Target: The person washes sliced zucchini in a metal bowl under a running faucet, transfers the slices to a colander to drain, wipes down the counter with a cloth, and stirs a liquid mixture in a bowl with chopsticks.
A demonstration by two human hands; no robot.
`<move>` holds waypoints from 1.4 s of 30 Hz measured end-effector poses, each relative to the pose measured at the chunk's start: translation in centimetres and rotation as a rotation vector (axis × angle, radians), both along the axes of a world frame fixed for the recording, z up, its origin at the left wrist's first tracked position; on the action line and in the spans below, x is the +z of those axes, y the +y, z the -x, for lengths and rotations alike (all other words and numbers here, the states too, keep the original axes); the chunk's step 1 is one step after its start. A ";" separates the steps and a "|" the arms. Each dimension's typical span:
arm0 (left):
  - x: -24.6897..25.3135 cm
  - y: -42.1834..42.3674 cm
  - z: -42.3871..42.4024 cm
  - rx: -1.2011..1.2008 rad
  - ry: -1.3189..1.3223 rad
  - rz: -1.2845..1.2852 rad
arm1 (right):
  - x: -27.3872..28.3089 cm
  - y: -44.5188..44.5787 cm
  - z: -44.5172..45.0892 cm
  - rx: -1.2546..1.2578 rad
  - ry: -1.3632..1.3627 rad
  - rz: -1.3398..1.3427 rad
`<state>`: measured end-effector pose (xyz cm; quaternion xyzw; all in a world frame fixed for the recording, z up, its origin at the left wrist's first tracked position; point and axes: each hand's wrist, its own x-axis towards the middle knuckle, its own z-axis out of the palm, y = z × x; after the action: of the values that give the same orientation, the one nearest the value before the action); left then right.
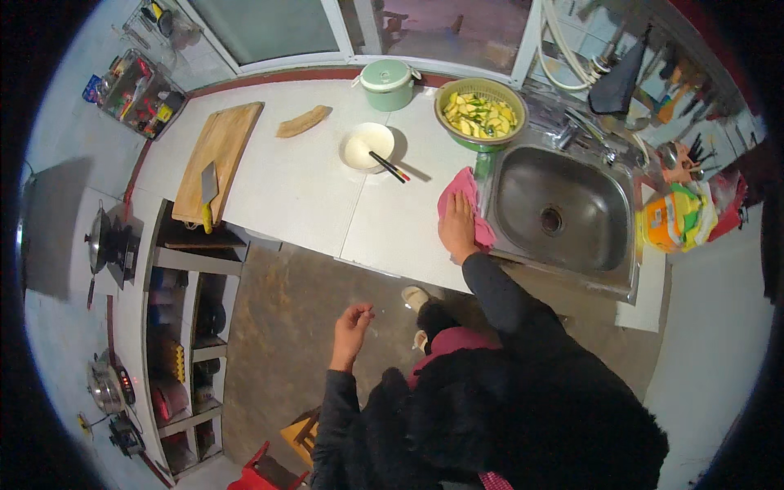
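Note:
My right hand [458,228] lies flat on a pink cloth [467,190], which rests on the white countertop [306,202] against the left edge of the metal sink [566,208]. Over the floor, away from the counter, my left hand [353,331] hangs with its fingers curled; whether they hold anything small is not clear. A white bowl [358,147] of pale batter or liquid has black chopsticks [389,166] resting across its rim. Behind the cloth stands a colander [520,119] of cut green and yellow vegetable pieces, set in a green basin.
On the left, a cleaver [209,184] with a yellow handle lies on a wooden cutting board [229,141]. A lidded green pot [387,89] stands by the window, near a tan elongated piece [303,121]. The faucet [579,128] is behind the sink; a red stool [260,474] is below.

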<state>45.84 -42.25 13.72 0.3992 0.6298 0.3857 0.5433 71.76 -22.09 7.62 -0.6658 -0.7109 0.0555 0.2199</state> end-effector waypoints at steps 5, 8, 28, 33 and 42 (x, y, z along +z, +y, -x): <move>1.1 4.8 2.2 0.022 -0.060 0.041 | -0.5 8.4 1.5 -0.010 0.085 -0.006; 1.1 8.8 3.5 0.058 -0.156 0.078 | -0.5 12.8 2.2 0.037 0.114 -0.018; 1.8 31.4 1.2 0.102 -0.495 0.158 | 1.0 20.3 2.5 0.307 0.092 0.009; 3.1 32.1 1.6 0.057 -0.457 0.218 | 2.4 10.3 4.2 0.220 0.127 0.056; 3.1 24.8 11.8 0.203 -0.728 0.221 | 2.5 2.7 17.9 0.337 0.144 0.035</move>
<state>34.06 -17.49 16.80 0.1110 0.4699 0.4835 0.7301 53.89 -19.38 10.13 -0.5352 -0.7937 0.1515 0.2464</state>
